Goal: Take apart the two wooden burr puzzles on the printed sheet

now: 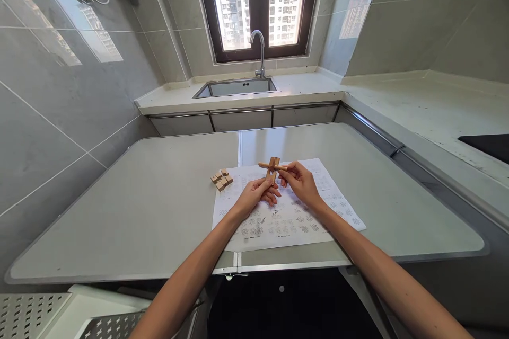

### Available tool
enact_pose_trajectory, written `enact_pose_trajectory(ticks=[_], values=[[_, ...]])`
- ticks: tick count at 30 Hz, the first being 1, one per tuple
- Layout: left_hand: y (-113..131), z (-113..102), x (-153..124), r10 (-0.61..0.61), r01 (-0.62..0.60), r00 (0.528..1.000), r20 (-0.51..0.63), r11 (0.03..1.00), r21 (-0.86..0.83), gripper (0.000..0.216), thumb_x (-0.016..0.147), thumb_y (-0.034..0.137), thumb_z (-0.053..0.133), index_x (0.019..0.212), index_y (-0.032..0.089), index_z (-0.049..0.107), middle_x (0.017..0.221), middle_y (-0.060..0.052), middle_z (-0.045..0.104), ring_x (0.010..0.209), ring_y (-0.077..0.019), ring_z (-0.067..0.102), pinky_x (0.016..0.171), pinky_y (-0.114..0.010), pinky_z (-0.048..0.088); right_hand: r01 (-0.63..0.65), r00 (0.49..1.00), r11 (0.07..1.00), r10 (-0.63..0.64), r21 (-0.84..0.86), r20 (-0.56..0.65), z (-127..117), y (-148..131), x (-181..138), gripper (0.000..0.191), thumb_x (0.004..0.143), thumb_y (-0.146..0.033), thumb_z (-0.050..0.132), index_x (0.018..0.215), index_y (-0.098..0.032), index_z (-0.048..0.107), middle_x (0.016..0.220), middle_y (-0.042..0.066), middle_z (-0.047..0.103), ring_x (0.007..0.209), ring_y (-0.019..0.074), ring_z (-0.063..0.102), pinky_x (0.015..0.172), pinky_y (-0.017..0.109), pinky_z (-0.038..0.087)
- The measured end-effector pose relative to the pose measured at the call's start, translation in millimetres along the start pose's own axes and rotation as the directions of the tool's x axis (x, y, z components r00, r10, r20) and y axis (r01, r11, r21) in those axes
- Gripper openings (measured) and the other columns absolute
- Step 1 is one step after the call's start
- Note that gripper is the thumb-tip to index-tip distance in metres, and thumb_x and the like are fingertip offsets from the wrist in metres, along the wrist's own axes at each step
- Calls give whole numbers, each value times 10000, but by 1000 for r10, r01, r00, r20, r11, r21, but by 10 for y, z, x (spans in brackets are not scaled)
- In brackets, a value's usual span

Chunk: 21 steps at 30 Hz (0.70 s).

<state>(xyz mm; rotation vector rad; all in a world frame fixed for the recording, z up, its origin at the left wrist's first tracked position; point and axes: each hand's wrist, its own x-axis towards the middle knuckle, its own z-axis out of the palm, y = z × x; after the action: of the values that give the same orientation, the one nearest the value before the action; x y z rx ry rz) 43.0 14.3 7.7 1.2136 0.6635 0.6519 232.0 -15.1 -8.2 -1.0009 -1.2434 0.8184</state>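
- On the far left, a gray tiled wall (51, 95) runs alongside the table (131, 212), and a white perforated panel (32, 312) shows below the near edge.
- Left of center, a small notched wooden block (221, 180) sits at the upper left edge of the printed sheet (292, 228), near the left hand but apart from it.
- Behind, let into the worktop (310, 82), is a sink (240, 88).
- Near the middle, the left hand (258, 193) is over the sheet; its grip is narrow, the thumb and fingers holding the lower end of a wooden cross (272, 162).
- The cross is raised above the sheet, tilted, between the two hands; a thin stick (264, 164) lies crosswise through it, its left end free.
- Beyond it rises a curved faucet (261, 53), with a dark-framed window (258, 10) behind; pale tall buildings (284, 0) show through the glass.
- Just right of the cross, the right hand (301, 183) has a narrow grip too, fingertips pinching the right end of the stick.
- Under both hands, the sheet carries rows of small figures and a few check marks.
- At the far right, a black slab (489, 146) lies on the worktop.
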Motion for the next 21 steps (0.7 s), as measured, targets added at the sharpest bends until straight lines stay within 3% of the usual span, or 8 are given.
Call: enact_pose_trajectory(ticks=[5,9,11,16,21], values=[[-6,1,6,21,-21,1000,-18,1000,12,526,857,624,738,931,106,682,786,-98,734,596,-150,674,565,-272,529,-47,998,999,47,-9,30,-16,21,12,372,897,-595,727,957,-246,615,845,27,710,636,171,641,646,341,533],[-7,-1,5,48,-47,998,-33,998,42,545,849,644,731,918,106,678,761,-86,721,571,-145,664,542,-264,519,-136,988,989,139,-56,66,-2,97,21,449,899,-636,689,1100,-245,597,1094,60,690,696,164,656,600,319,527],[-7,-2,7,56,-52,997,-57,996,68,550,848,655,721,902,110,672,727,-79,714,548,-149,660,528,-267,517,-147,987,985,152,-96,44,8,121,20,488,895,-630,692,1172,-248,569,1218,86,651,819,189,677,616,317,538],[12,1,4,57,-44,991,-121,993,107,509,866,637,681,812,132,649,629,-49,674,499,-149,632,494,-264,498,-11,997,978,-4,-206,-73,-7,68,20,507,939,-512,675,1363,-273,535,1359,114,565,1130,240,632,899,392,550],[31,0,-9,58,-35,983,-173,990,134,452,883,561,616,642,183,564,466,12,543,446,-146,579,496,-263,451,76,997,965,-71,-252,26,-29,-29,32,345,984,-493,609,1253,-290,684,1306,92,628,1180,260,618,970,421,518]])
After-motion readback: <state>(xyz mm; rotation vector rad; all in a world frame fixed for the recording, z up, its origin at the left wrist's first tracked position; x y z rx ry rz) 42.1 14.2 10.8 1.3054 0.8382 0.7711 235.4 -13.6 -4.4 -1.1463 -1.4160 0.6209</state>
